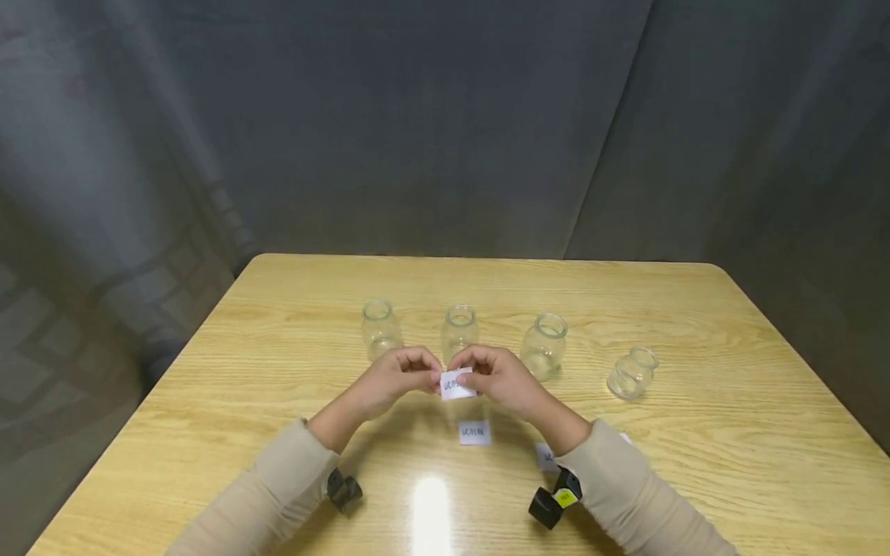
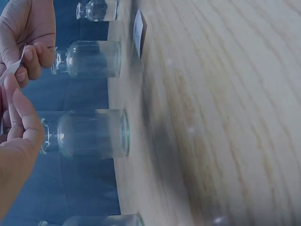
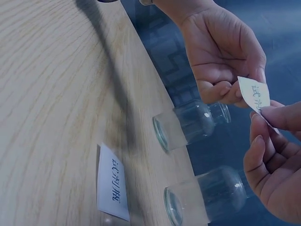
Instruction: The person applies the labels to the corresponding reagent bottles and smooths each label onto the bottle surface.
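Observation:
A small white paper label (image 1: 452, 389) with dark handwriting is up in front of the jars, between my two hands. My right hand (image 1: 509, 380) pinches it, thumb on the written face and fingers behind, as the right wrist view shows. At the label's other edge, my left hand (image 1: 392, 383) has its thumb and fingertips closed on it. Just behind the hands stand three clear glass jars: the left jar (image 1: 380, 328), the middle jar (image 1: 460, 324) and the right jar (image 1: 544, 347). Below the hands another written label (image 1: 474, 432) lies on the table.
A smaller glass jar (image 1: 631, 374) stands farther right on the wooden table (image 1: 278, 309). Another label (image 1: 545, 457) is partly covered by my right forearm, and a white corner of paper (image 1: 626, 438) shows past the sleeve. A grey curtain (image 1: 417, 139) hangs behind the table.

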Available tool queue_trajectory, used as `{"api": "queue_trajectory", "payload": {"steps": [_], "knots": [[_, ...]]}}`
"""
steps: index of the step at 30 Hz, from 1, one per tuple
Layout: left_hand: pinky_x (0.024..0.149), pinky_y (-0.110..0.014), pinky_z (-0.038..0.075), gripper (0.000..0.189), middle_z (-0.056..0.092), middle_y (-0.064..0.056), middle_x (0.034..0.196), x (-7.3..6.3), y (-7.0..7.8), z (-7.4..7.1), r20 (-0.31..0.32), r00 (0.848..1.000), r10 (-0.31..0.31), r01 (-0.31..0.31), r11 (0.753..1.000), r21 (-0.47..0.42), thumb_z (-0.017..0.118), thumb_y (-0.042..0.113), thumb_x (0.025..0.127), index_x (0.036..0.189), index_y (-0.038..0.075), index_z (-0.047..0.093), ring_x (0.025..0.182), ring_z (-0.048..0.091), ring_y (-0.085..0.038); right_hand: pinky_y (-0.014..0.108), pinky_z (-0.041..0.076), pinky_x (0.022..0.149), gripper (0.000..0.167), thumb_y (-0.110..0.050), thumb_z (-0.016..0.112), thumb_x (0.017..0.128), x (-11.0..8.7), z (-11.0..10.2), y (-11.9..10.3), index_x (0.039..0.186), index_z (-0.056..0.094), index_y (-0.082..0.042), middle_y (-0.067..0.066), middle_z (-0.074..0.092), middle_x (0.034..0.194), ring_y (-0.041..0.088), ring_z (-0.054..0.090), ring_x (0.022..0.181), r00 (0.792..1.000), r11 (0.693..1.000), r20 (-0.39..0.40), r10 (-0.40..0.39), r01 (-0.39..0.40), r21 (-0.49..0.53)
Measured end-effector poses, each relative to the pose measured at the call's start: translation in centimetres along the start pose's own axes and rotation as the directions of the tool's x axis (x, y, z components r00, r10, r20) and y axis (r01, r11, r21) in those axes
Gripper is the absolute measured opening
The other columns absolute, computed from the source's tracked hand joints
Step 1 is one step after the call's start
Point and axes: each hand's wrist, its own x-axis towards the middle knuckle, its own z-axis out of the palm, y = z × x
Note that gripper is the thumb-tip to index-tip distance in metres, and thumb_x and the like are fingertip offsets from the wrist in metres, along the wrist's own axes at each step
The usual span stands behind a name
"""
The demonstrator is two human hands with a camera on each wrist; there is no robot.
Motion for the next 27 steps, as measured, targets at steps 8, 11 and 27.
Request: {"api": "queue_trajectory", "payload": {"steps": [8,11,27], "knots": [[0.077,-0.036,0.044,0.012,0.056,-0.006,0.081,0.0,-0.5,-0.4,-0.056,0.998,0.001,-0.002,1.000,-0.016,0.051,0.002,0.082,0.087,-0.009,0.051,0.077,0.054,-0.018,0.021,0.041,0.054,0.011,0.001,0.057,0.078,0.0,0.1,0.2,0.089,0.058,0.001,0.005,0.053,0.073,0.016,0.047,0.065,0.995,0.998,-0.099,-0.004,-0.002,-0.060],[0.077,-0.035,0.044,0.011,0.056,-0.006,0.081,-0.1,-0.6,-0.5,-0.093,0.996,-0.010,0.008,1.000,-0.023,0.052,0.002,0.082,0.086,-0.008,0.052,0.077,0.054,-0.018,0.021,0.042,0.056,0.011,0.002,0.060,0.077,0.0,0.1,0.2,0.087,0.057,0.002,0.005,0.054,0.075,0.016,0.048,0.067,0.984,0.998,-0.179,0.001,-0.011,-0.054],[0.082,-0.039,0.041,0.010,0.056,-0.003,0.083,0.0,-0.6,0.0,-0.091,0.995,-0.037,0.035,0.999,-0.019,0.056,0.009,0.080,0.084,-0.001,0.056,0.082,0.052,-0.018,0.028,0.046,0.068,0.020,-0.010,0.064,0.077,-0.4,1.6,0.2,0.091,0.055,0.001,0.007,0.058,0.087,0.019,0.054,0.078,0.997,1.000,-0.078,0.000,0.001,0.024]]}}
